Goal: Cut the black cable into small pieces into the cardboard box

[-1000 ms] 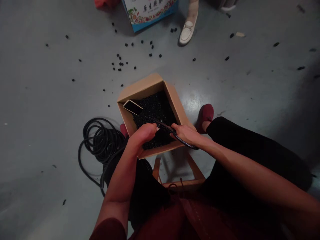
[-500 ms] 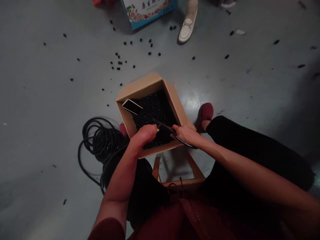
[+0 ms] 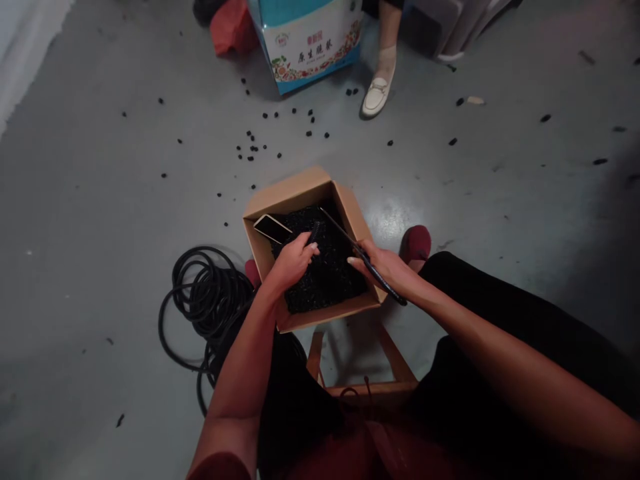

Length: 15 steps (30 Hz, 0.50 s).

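Tool (image 3: 370, 265): it is slanting across the box's (image 3: 287, 191) three o'clock side, its thin tip pointing to about eleven.
Right hand (image 3: 384, 263): its fingers are clamping round the tool's dark rear length.
Tool's handling: it is probably feeling stiff and light enough for one hand; the dark rear is offering the best hold, away from the thin front.
Left hand (image 3: 293, 259): its fingers are seemingly pinching a piece (image 3: 315, 232); how firmly is not showing.
Piece: it is poking out at the hand's one o'clock edge, blending into dark bits (image 3: 333, 277) inside the box.
Piece's handling: it is likely being light, rubbery and hard to break, its near end giving the safest pinch.
Coil (image 3: 207, 303): it is lying outside the box, between eight and nine o'clock, looking bendy but weighty as a heap.
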Tool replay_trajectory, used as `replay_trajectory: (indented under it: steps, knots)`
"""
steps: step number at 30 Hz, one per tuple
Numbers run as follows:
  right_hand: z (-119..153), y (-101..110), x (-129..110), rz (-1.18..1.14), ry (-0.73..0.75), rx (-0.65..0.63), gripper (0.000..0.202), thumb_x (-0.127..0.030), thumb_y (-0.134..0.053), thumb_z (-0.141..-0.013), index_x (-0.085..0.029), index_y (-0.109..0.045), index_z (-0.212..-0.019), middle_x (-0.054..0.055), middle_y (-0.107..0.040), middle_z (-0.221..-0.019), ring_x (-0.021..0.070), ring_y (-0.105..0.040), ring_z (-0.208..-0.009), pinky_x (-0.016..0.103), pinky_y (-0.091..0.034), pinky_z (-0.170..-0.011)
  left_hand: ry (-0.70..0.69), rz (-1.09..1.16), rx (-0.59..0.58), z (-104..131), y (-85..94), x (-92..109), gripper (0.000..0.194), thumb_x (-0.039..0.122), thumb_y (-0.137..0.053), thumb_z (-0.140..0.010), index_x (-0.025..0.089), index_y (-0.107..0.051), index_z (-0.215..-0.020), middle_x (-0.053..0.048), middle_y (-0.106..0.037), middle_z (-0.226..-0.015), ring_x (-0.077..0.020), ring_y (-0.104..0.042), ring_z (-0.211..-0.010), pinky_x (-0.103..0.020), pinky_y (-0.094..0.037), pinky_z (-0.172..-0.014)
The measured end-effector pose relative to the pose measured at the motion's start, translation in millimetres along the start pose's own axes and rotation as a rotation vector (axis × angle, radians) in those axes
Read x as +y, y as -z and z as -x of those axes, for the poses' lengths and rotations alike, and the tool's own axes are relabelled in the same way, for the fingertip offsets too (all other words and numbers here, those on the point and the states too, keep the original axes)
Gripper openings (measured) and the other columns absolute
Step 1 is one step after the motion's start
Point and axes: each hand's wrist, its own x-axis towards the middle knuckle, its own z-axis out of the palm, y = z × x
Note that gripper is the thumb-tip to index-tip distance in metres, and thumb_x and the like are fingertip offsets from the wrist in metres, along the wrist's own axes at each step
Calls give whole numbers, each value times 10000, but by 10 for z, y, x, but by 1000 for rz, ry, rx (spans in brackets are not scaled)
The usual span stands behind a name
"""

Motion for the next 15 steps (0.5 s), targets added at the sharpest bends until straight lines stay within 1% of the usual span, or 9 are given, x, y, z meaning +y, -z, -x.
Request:
replay_trajectory:
  steps: [4,9,15]
  knots:
    - [31,-18,-31,-1,7,-25,448,-548,-374,-922,-201,-490,-1181,114,-672,-903,272,-635,-803,296,-364,-612,5,55,25,-16,-49,10,355,301,-390,-926,135,-535,-1204,-44,-689,-937,-111,-589,-719,-239,-466,-733]
    - [51,25,-74,-13,-1,-30,445,-550,-403,-913,-220,-509,-1193,116,-670,-973,274,-633,-865,310,-379,-652,37,101,26,-32,-94,52,402,289,-387,-936,103,-506,-1272,-62,-687,-956,-101,-593,-728,-221,-476,-731]
    - [77,97,-137,2,-47,-54,464,-556,-426,-906,-232,-496,-1229,113,-663,-1059,277,-623,-921,318,-384,-675,18,59,0,-46,-134,65,424,285,-373,-939,87,-517,-1286,-56,-681,-909,-93,-582,-684,-220,-472,-727]
